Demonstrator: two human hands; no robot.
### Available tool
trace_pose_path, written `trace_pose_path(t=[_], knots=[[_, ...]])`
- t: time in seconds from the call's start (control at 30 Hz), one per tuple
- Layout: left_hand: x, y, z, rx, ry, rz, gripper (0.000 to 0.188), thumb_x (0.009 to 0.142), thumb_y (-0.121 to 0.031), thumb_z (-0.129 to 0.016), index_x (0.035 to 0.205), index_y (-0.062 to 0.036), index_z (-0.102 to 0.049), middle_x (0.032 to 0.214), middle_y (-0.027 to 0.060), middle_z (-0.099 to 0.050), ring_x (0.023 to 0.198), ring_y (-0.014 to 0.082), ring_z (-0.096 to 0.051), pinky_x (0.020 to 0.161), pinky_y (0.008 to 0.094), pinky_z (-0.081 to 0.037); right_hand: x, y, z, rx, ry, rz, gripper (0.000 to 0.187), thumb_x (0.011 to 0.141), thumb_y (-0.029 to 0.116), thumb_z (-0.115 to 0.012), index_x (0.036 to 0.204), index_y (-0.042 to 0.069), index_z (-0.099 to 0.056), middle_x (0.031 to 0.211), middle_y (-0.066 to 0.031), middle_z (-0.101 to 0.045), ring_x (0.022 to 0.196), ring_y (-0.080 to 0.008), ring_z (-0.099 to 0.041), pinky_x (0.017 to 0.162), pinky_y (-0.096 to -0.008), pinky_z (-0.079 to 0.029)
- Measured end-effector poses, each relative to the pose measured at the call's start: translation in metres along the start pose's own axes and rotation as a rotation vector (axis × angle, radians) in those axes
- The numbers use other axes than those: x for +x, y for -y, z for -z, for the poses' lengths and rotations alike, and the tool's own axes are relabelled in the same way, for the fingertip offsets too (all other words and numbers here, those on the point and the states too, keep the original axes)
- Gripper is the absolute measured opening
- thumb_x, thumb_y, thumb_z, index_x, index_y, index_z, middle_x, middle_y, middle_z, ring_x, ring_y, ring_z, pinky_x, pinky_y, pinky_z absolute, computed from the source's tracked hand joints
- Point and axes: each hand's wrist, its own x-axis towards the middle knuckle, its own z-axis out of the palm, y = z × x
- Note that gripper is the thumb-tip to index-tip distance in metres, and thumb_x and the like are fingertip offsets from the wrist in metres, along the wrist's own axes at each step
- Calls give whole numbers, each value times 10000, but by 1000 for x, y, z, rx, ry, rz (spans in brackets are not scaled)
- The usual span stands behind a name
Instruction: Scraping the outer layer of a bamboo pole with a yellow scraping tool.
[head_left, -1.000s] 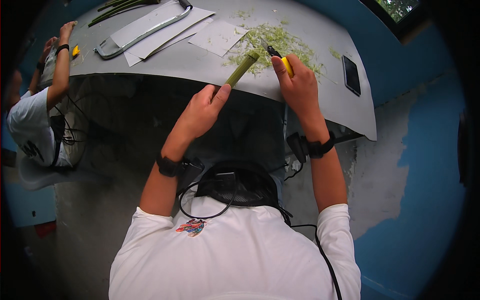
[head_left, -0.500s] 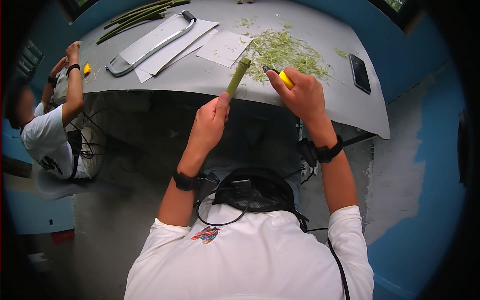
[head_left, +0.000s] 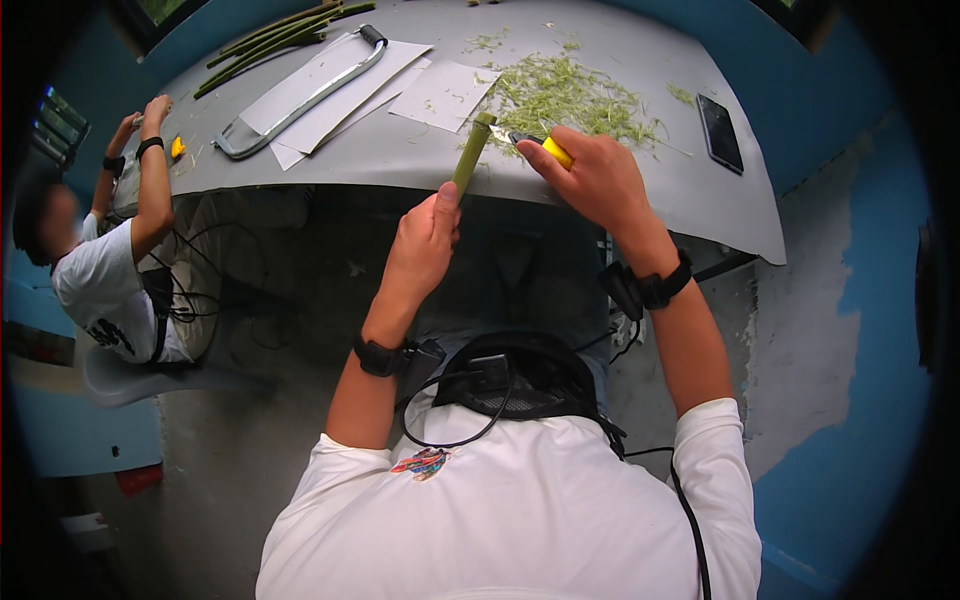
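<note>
My left hand (head_left: 425, 243) is wrapped round the lower part of a green bamboo stick (head_left: 469, 157), which slants up over the table's near edge. In my right hand (head_left: 592, 180) is a yellow and black utility knife (head_left: 556, 153), gripped with the thumb along it. Its blade points left, close to the upper end of the stick; whether it touches cannot be told. Behind both hands a heap of pale green shavings (head_left: 572, 97) is spread over the table.
On the grey table (head_left: 330, 175) lie a hacksaw (head_left: 310, 95), white paper sheets (head_left: 447, 93), several green stalks (head_left: 262, 53) and a black phone (head_left: 720, 134). At the left a seated person (head_left: 115, 265) works near a yellow tool (head_left: 178, 147).
My right hand has shifted slightly left, bringing the knife blade nearer the stick's upper end. My left hand stays nearly in place, still holding the stick.
</note>
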Motion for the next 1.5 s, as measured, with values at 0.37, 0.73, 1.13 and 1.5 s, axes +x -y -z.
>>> trace_pose_path(t=[0.37,0.73,1.13,1.5], knots=[[1,-9,10,-148,153,236,678,1156,-772,-433,881,-153,-474,693,-71,-398,526,29,-333,471,240,-266,9,-3,-9,37,11,70,666,1101,633,-683,782,50,-628,648,-183,-596,618,-430,-614,588,-513,-458],[1,-10,8,-165,189,262,681,1148,-786,-435,872,-164,-464,690,-82,-374,524,27,-304,473,237,-244,8,-7,-11,42,27,46,667,1108,636,-672,781,57,-627,655,-170,-599,606,-411,-601,587,-506,-451],[3,-16,10,-180,209,313,672,1160,-771,-419,856,-172,-444,686,-87,-354,521,31,-291,469,245,-241,6,-7,-20,-36,-103,61,658,1082,654,-696,793,67,-631,670,-168,-648,638,-415,-680,584,-496,-520],[2,-21,8,-212,248,337,670,1162,-773,-410,857,-177,-442,687,-91,-332,519,26,-272,464,240,-235,8,-7,-17,-77,-167,-112,674,1074,693,-669,807,74,-677,665,-167,-706,622,-416,-734,567,-520,-572]])
